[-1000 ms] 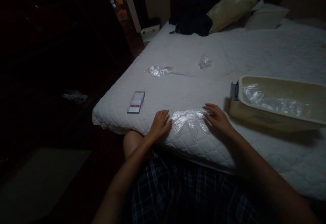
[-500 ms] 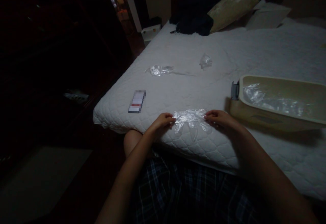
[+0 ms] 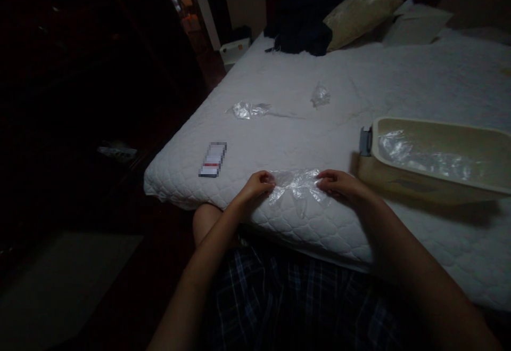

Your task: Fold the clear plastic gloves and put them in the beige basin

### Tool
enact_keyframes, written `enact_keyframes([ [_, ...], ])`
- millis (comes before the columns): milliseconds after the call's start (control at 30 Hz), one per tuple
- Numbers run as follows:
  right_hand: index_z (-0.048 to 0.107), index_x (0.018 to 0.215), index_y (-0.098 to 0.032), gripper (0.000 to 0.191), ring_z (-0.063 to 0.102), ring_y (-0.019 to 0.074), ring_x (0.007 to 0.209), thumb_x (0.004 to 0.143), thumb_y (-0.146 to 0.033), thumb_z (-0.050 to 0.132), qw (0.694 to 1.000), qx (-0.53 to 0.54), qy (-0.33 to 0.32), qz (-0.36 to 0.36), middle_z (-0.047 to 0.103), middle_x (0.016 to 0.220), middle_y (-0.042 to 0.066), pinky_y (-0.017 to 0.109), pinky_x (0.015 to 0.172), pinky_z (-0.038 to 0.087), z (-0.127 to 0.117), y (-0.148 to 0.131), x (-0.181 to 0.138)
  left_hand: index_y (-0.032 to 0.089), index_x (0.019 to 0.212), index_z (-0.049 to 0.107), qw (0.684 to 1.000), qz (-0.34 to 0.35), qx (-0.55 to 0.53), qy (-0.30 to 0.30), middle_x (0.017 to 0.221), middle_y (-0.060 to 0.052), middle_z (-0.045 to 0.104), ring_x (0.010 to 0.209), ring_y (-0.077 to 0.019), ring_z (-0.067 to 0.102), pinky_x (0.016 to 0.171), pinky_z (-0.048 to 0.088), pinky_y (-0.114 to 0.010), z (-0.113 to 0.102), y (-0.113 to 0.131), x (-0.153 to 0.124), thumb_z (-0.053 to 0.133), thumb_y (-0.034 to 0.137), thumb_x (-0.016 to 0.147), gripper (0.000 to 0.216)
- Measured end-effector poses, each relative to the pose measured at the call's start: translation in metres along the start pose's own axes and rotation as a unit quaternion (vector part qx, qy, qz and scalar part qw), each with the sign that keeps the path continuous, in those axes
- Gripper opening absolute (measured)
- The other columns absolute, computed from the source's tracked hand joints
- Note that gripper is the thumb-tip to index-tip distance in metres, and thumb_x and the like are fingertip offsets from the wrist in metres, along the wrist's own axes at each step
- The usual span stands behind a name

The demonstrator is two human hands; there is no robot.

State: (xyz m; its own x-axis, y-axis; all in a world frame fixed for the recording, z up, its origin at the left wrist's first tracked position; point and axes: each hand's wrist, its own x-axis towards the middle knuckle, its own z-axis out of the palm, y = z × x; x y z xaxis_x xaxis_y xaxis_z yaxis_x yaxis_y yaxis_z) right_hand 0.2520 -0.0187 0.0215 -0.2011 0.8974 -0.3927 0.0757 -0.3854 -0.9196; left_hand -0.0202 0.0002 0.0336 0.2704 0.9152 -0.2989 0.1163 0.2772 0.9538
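A person in plaid shorts sits at the corner of a white quilted mattress [image 3: 303, 127], both hands pinching a clear plastic glove [image 3: 297, 185] that lies flat on the bedding between them. The left hand [image 3: 257, 186] is curled closed on the glove's left edge; the right hand [image 3: 339, 186] is curled closed on its right edge, so the thin film is stretched lightly from side to side, its fingers trailing toward the person. Handled well, such flimsy plastic wants an even, gentle pull from both pinches, kept low against the quilt, since a hard tug would likely tear or crumple it. Just right of the right hand rests a beige bin [image 3: 435, 175], lying on its side with more clear plastic [image 3: 399, 151] inside. Left of the left hand and a little beyond lies a small card-like packet [image 3: 213, 159]. Farther off, two crumpled plastic wads [image 3: 247, 109] [image 3: 320, 95] sit apart on the sheet, and beyond them dark clothing [image 3: 303, 34] and pillows [image 3: 361, 13] crowd the head of the dim bed.
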Motion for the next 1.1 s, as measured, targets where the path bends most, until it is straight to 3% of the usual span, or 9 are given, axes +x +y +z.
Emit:
enact_keyframes([
  [167,0.055,0.083,-0.017,0.035,0.047,0.0071,0.044,0.059,-0.034,0.074,0.999,-0.029,0.024,0.018,0.058,0.06,0.0,0.018,0.034,0.03,-0.003,0.003,0.012,0.012,0.074,0.055,0.999,0.039,0.021,0.004,0.065,0.003,0.053,0.052,-0.006,0.047,0.048,0.035,-0.018,-0.004,-0.001,0.005,0.064,0.013,0.058,0.018],
  [367,0.057,0.077,-0.016,0.031,0.042,0.0056,0.039,0.059,-0.037,0.073,0.997,-0.063,-0.014,0.04,0.054,0.052,-0.002,0.018,0.034,0.027,-0.006,0.003,0.017,0.011,0.075,0.059,0.997,0.017,0.059,-0.035,0.065,0.001,0.054,0.052,-0.0068,0.046,0.046,0.031,-0.018,-0.009,-0.001,0.002,0.065,0.023,0.062,0.019],
  [633,0.054,0.08,-0.018,0.03,0.046,0.0058,0.046,0.059,-0.031,0.072,0.999,-0.031,-0.015,-0.003,0.051,0.058,-0.005,0.018,0.038,0.029,0.003,-0.004,0.005,0.012,0.08,0.063,0.995,0.035,0.081,-0.053,0.078,-0.003,0.062,0.068,-0.0107,0.054,0.064,0.04,-0.022,-0.013,-0.001,0.002,0.062,0.011,0.057,0.023],
  [800,0.052,0.077,-0.018,0.029,0.045,0.006,0.048,0.06,-0.032,0.071,0.999,-0.033,0.0,-0.039,0.052,0.063,-0.004,0.019,0.041,0.03,0.007,-0.005,0.005,0.012,0.071,0.059,0.993,0.091,0.075,-0.028,0.066,0.002,0.055,0.059,-0.0078,0.048,0.055,0.034,-0.019,-0.008,-0.006,0.001,0.058,0.016,0.062,0.009],
  [933,0.053,0.075,-0.017,0.028,0.045,0.0072,0.05,0.062,-0.036,0.069,0.995,-0.045,0.016,-0.088,0.052,0.062,-0.003,0.02,0.044,0.032,0.012,-0.005,0.009,0.014,0.069,0.053,0.989,0.119,0.076,0.033,0.06,0.004,0.047,0.055,-0.0068,0.043,0.051,0.031,-0.018,-0.005,-0.005,-0.002,0.056,0.019,0.065,0.006],
  [1100,0.057,0.073,-0.016,0.028,0.05,0.011,0.058,0.061,-0.038,0.069,0.988,-0.098,0.014,-0.12,0.057,0.066,0.0,0.022,0.05,0.037,0.01,-0.005,0.011,0.015,0.067,0.054,0.967,0.18,0.163,0.073,0.063,0.003,0.047,0.059,-0.0082,0.044,0.055,0.035,-0.019,-0.012,-0.007,0.003,0.055,0.016,0.065,0.002],
])
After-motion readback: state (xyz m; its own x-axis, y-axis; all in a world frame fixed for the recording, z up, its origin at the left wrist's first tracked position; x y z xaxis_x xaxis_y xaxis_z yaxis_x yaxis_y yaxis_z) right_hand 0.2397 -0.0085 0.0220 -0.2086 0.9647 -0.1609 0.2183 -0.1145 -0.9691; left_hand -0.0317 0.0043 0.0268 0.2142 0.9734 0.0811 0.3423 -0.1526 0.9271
